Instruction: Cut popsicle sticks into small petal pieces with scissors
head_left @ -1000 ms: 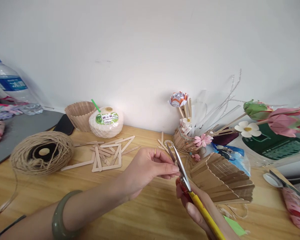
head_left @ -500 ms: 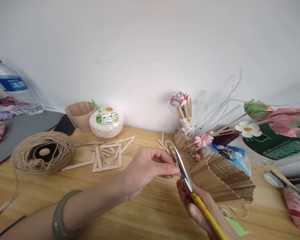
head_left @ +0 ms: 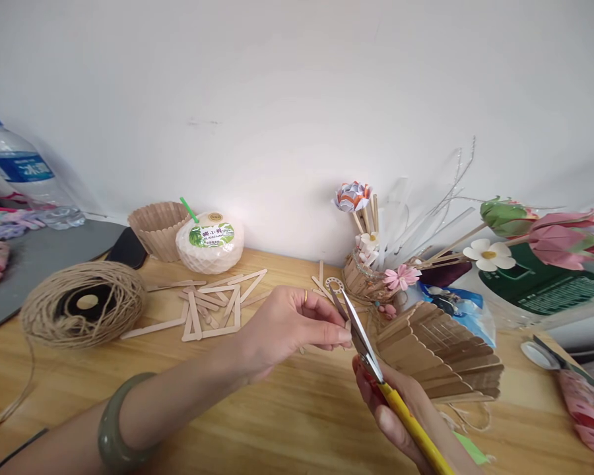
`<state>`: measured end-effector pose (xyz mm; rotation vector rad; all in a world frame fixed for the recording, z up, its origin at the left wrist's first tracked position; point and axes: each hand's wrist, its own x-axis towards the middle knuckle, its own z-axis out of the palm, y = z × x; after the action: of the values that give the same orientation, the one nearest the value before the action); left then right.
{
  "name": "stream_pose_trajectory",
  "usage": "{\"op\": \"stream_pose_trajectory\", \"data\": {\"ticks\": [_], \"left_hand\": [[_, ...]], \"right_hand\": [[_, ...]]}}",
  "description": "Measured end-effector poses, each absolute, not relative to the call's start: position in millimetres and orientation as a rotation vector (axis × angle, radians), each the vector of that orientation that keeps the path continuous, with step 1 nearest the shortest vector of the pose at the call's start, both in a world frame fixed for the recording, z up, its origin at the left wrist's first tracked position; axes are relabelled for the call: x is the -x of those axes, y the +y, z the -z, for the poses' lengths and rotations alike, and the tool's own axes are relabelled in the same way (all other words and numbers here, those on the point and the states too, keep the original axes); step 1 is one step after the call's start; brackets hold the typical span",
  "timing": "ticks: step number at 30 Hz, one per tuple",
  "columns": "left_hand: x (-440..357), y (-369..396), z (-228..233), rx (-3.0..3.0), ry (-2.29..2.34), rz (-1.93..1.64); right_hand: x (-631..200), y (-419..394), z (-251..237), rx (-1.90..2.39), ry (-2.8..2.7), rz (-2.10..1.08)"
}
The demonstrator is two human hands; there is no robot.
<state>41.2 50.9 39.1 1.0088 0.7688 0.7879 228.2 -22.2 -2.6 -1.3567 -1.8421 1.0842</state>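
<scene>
My left hand (head_left: 304, 330) is closed, thumb against fingers, in a pinch on a wooden craft stick (head_left: 348, 326). Only a pale tip of that stick shows; the fingers hide most of it. Yellow-handled scissors (head_left: 371, 359) are gripped in my right hand (head_left: 391, 412), their blades slightly apart and pointing up and away. The blades lie right beside the left fingertips and the stick's tip. Several loose craft sticks (head_left: 212, 333) lie on the wooden table (head_left: 257, 429) beyond my left forearm.
To the left sit a ball of twine (head_left: 84, 323), a wooden-slat cup (head_left: 156, 227) and a white coconut drink (head_left: 210, 245). A basket made of sticks (head_left: 435, 356) lies at the right, near a pot (head_left: 366, 277) with paper flowers. A water bottle (head_left: 24, 171) stands far left.
My left hand has shifted slightly left, away from the scissor blades, and the stick's tip now shows. The right hand stays nearly in place with the scissors.
</scene>
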Motion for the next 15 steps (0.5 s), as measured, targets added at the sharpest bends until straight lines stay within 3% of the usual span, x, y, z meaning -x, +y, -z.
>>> {"op": "stream_pose_trajectory", "data": {"ticks": [15], "left_hand": [[-32.5, 55.4, -41.8, -1.147, 0.879, -0.717]], "right_hand": [[-232.3, -11.5, 5.0, 1.302, -1.858, -1.336]]}}
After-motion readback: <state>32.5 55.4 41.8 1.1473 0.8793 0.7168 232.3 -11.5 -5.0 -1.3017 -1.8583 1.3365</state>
